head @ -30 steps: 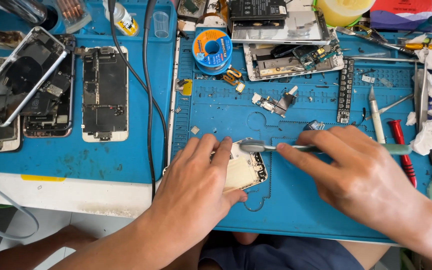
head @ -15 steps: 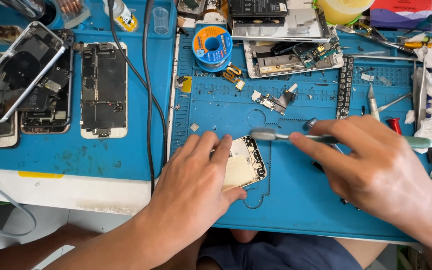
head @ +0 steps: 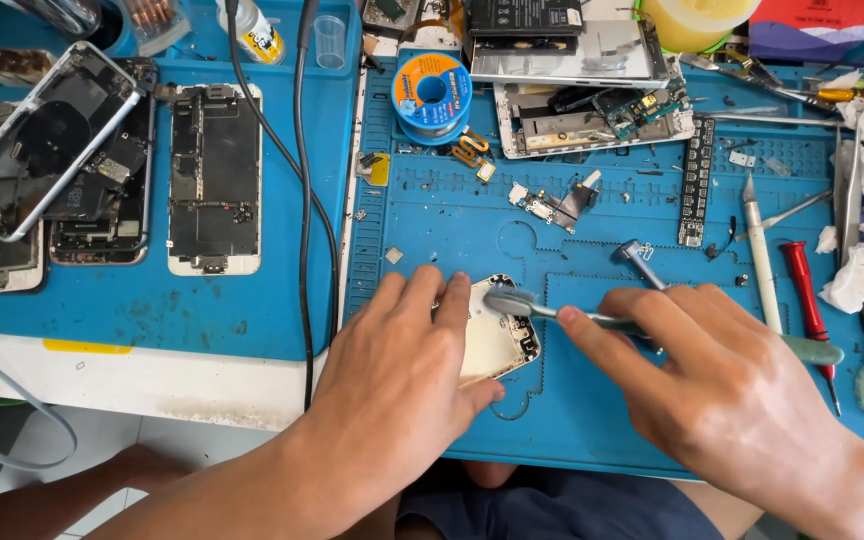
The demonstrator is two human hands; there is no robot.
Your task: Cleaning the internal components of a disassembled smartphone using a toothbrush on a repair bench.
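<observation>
3 opened phones (head: 214,178) are lying w/ backs off on the left blue mat (head: 192,310), one frame (head: 47,135) tilting across the other two, & a black cable (head: 302,200) is running down btw. the mats. A solder spool (head: 432,92) is sitting at the top of the right mat (head: 592,420), w/ a gutted phone (head: 592,105) & a flex part (head: 557,203) lying nearby. Red screwdriver (head: 807,300), white tool (head: 760,255) & crumpled tissue (head: 857,275) are lying at right, yellow tub (head: 697,20) sitting top right.
</observation>
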